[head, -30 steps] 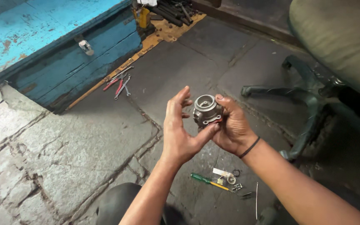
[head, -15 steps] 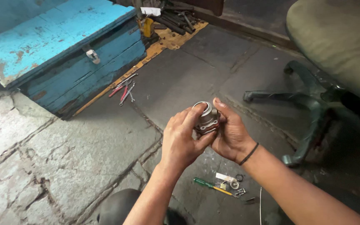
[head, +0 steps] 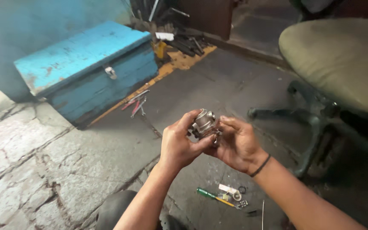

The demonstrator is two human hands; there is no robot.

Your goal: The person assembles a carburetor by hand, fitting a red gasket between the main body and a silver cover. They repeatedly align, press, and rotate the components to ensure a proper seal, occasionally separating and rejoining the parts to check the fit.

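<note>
Cracked grey stone floor [head: 43,170] spreads out below me, darker and smoother toward the middle, and right above it I've got both hands up holding a small metal part [head: 203,123], a silvery cast piece with a round open mouth at its top. My left hand [head: 179,145] is wrapped around its near side, thumb pressing against the lower body and fingers curling up over the top-left of it. My right hand [head: 237,142] cups it from the other side, fingertips closing in on the right of the part, a dark band on that wrist. So the part sits squeezed between the two hands, held clear of the floor, both hands gripping it. Down on the floor just below my right forearm lies a green-handled screwdriver [head: 214,197], and just beside its tip a little cluster of small loose bits [head: 237,195], a pale strip, a ring, some tiny metal pieces. Over at the far left of the floor stands a worn blue wooden box [head: 86,68] with a metal latch on its front, lid shut. Near its right corner, on the floor, lie red-handled pliers [head: 136,103], well apart from my hands. Off to the right there's an office chair [head: 341,64] with a faded olive seat, its dark legs reaching along the floor near my right arm.
</note>
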